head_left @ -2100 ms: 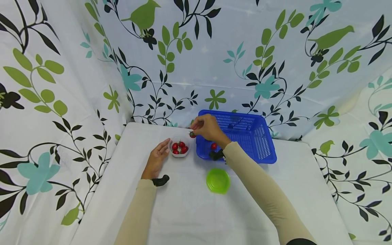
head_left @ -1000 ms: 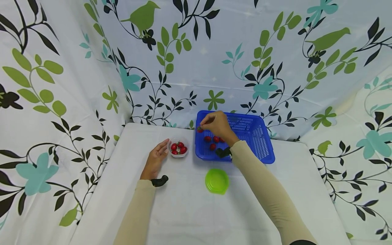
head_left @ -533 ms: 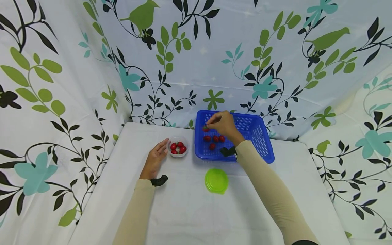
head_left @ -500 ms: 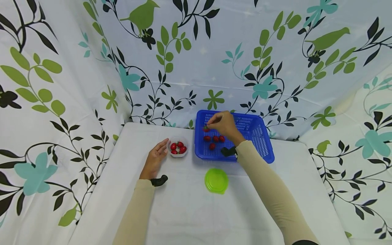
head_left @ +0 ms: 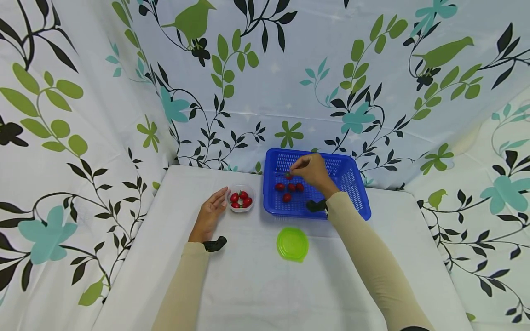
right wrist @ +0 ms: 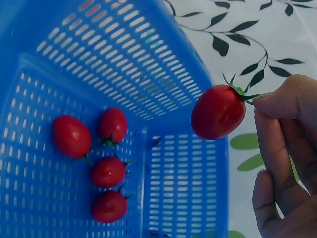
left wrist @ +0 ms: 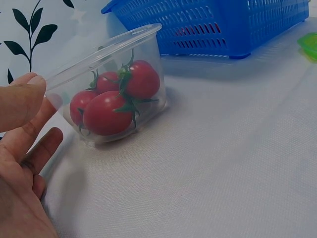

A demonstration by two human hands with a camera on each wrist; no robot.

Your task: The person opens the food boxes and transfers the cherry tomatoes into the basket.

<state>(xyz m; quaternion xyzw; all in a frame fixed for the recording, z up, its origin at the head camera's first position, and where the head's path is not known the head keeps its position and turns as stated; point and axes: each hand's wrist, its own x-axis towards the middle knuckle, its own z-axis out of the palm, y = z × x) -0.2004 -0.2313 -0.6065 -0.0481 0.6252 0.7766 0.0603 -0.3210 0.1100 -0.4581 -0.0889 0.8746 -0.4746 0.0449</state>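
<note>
My right hand (head_left: 312, 171) pinches a cherry tomato (right wrist: 218, 112) by its green stem, over the left part of the blue basket (right wrist: 34, 82). Below it on the basket floor lie several more cherry tomatoes (head_left: 291, 187). On the left, a clear plastic tub (left wrist: 156, 62) stands on the white cloth with several cherry tomatoes (left wrist: 110, 113) inside. My left hand (head_left: 209, 215) is at the tub's left side, its fingers extended and its thumb and fingertips touching the rim.
A bright green lid-like dish (head_left: 293, 244) lies on the white-covered table (head_left: 248, 285) in front of the basket. A leaf-and-bird patterned curtain (head_left: 273, 92) hangs behind the table and along both sides.
My right hand has carried the held tomato from beside the basket's left rim rightward over its inside. More tomatoes on the basket floor are uncovered. My left hand stays at the tub.
</note>
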